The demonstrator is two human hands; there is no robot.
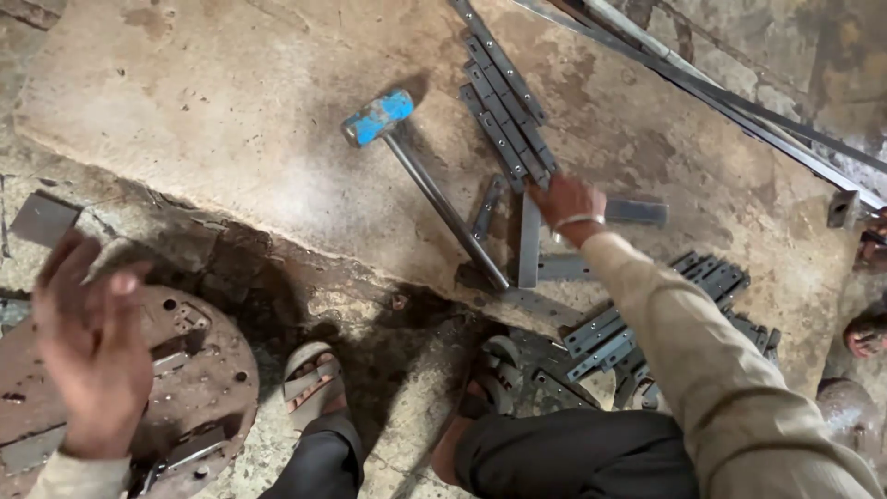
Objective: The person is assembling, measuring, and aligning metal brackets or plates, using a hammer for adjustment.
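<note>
Right grip stretched forward on a long beige sleeve, back of the hand up, fingers curled downward, pale band at the wrist. Left grip raised near the lens, palm inward, fingers loosely spread, empty, slightly blurred.

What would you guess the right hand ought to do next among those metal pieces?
Probably close on the flat metal strip under it and lift it. The right hand rests at the strip's top end, fingers down, beside the hammer; the left hand hangs open, holding nothing.

the right hand is laid on flat grey metal strips beside a blue-headed steel hammer; the left hand is raised, fingers spread.
</note>
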